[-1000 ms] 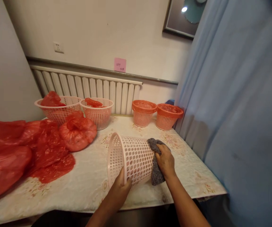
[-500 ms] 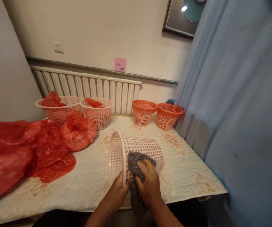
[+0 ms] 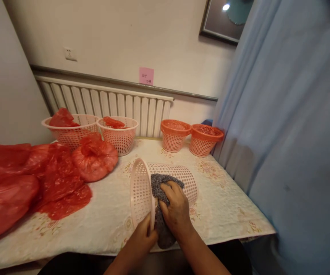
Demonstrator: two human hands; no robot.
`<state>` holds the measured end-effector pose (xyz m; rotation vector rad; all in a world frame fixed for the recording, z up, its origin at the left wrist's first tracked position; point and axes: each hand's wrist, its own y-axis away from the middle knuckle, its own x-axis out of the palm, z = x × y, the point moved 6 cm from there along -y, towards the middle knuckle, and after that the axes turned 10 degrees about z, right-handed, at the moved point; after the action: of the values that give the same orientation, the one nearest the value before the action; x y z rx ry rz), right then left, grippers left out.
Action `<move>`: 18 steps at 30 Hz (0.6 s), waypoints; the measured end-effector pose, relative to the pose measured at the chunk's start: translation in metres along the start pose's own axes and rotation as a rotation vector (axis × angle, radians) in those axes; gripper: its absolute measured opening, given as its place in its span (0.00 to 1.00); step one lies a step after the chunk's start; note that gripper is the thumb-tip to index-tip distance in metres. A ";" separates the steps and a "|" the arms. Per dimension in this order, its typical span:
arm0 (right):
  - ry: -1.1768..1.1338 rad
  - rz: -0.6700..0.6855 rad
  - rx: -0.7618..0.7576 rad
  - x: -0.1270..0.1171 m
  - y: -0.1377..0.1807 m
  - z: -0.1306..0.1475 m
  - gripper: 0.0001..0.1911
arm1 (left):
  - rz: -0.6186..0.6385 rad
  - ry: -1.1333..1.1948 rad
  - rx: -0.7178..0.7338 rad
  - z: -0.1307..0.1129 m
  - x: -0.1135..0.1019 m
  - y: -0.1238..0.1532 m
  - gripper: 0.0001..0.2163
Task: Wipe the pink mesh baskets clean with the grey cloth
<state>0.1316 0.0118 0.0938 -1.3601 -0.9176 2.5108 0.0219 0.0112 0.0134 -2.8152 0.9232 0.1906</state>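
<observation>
A pale pink perforated plastic basket (image 3: 186, 177) lies on its side on the table, its wide mouth facing left. My left hand (image 3: 142, 236) grips the lower edge of its rim, with the thumb visible on the near side. My right hand (image 3: 175, 202) is closed on a dark grey cloth (image 3: 162, 185) and presses it against the basket's side close to the rim. The cloth's loose end hangs below the hand toward the table's front edge. Part of the basket's lower side is hidden behind my hands and the cloth.
Red plastic bags (image 3: 64, 183) cover the table's left side, one of them knotted and full (image 3: 96, 160). Behind stand two pink baskets (image 3: 120, 139) holding red plastic, and two smaller red-lined baskets (image 3: 173, 141). A blue curtain (image 3: 256, 114) hangs along the right edge; a radiator (image 3: 125, 103) is behind.
My right hand has slid the cloth slightly up and left along the basket's side, closer to the rim. My left hand keeps its hold, a little lower in view.
</observation>
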 end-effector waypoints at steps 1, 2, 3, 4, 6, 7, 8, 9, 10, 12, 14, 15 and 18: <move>0.002 -0.002 -0.004 0.001 0.002 0.000 0.23 | -0.039 0.041 0.023 -0.006 -0.004 -0.004 0.23; 0.004 -0.006 -0.007 0.002 0.003 0.000 0.23 | -0.074 0.073 0.055 -0.013 -0.007 -0.008 0.23; 0.006 -0.009 -0.011 0.002 0.005 -0.001 0.23 | -0.106 0.092 0.081 -0.020 -0.010 -0.012 0.23; 0.008 -0.011 -0.013 0.002 0.005 -0.002 0.24 | -0.134 0.094 0.091 -0.026 -0.012 -0.016 0.22; 0.012 -0.008 -0.020 0.002 0.004 -0.006 0.24 | -0.160 0.077 0.077 -0.034 -0.014 -0.022 0.20; 0.015 -0.005 -0.023 0.001 0.003 -0.010 0.24 | -0.161 0.063 0.067 -0.035 -0.013 -0.023 0.20; 0.022 -0.003 -0.022 0.001 0.001 -0.016 0.24 | -0.156 0.052 0.060 -0.036 -0.012 -0.024 0.19; 0.032 -0.002 -0.014 -0.001 -0.001 -0.024 0.24 | -0.148 0.044 0.056 -0.036 -0.011 -0.023 0.19; 0.048 -0.001 0.002 -0.002 -0.003 -0.035 0.23 | -0.135 0.038 0.047 -0.035 -0.010 -0.022 0.19; 0.091 -0.010 0.060 -0.005 -0.007 -0.063 0.22 | -0.110 0.030 0.020 -0.032 -0.008 -0.019 0.18; 0.138 -0.033 0.141 -0.010 -0.009 -0.096 0.21 | -0.091 0.021 -0.006 -0.029 -0.006 -0.017 0.18; 0.159 -0.045 0.185 -0.013 -0.008 -0.113 0.20 | -0.086 0.015 -0.010 -0.028 -0.005 -0.017 0.18; 0.200 -0.095 0.305 -0.023 0.002 -0.151 0.19 | -0.084 0.007 0.009 -0.028 -0.003 -0.017 0.19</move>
<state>0.2654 0.0681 0.0476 -1.3976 -0.5219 2.2775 0.0315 0.0206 0.0437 -2.8410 0.8036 0.1647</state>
